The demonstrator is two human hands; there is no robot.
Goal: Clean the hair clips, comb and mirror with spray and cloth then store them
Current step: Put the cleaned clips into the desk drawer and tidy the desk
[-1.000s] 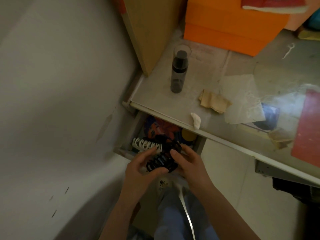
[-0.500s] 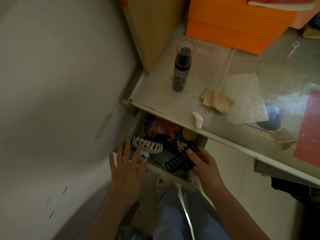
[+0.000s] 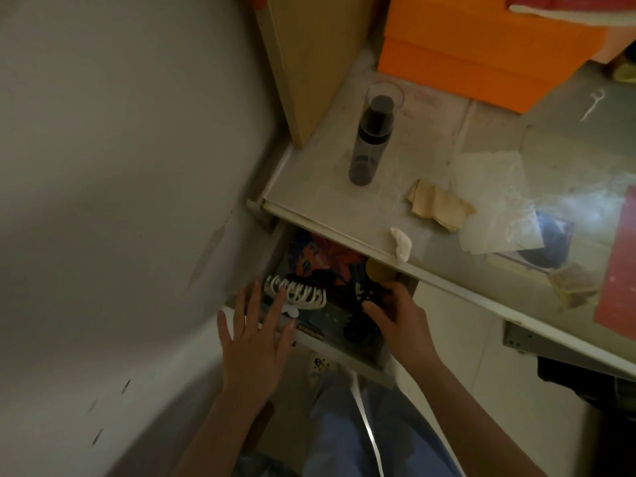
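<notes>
head camera, looking down at an open drawer [image 3: 347, 356] under the edge of a pale desk [image 3: 320, 187], with a grey wall on the left. the left hand [image 3: 254, 342] is flat with fingers spread and straight, gripping nothing; it rests over the drawer's front left corner, fingertips reaching the white claw clip [image 3: 296, 296], which lies in the left part of the drawer. the right hand [image 3: 399, 318] is inside the right part of the drawer, fingers curled round a black claw clip [image 3: 361, 315] whose lower end sits low against the drawer floor; it is too dark to tell whether the clip is lifted or resting. behind both clips lies a colourful orange and blue printed item [image 3: 320, 259], and a round yellowish object [image 3: 378, 270] shows just under the desk edge, partly hidden by it. on the desk a dark spray bottle [image 3: 368, 142] with a clear cap stands upright, well apart from the hands. to its right lies a crumpled tan cloth [image 3: 438, 204], and near the desk edge a small white wad [image 3: 401, 244]. a thin clear sheet [image 3: 495, 201] lies beside the cloth. an orange box [image 3: 481, 53] sits at the back, a wooden panel [image 3: 309, 56] at the back left. the person's blue trousers [image 3: 361, 428] fill the bottom
</notes>
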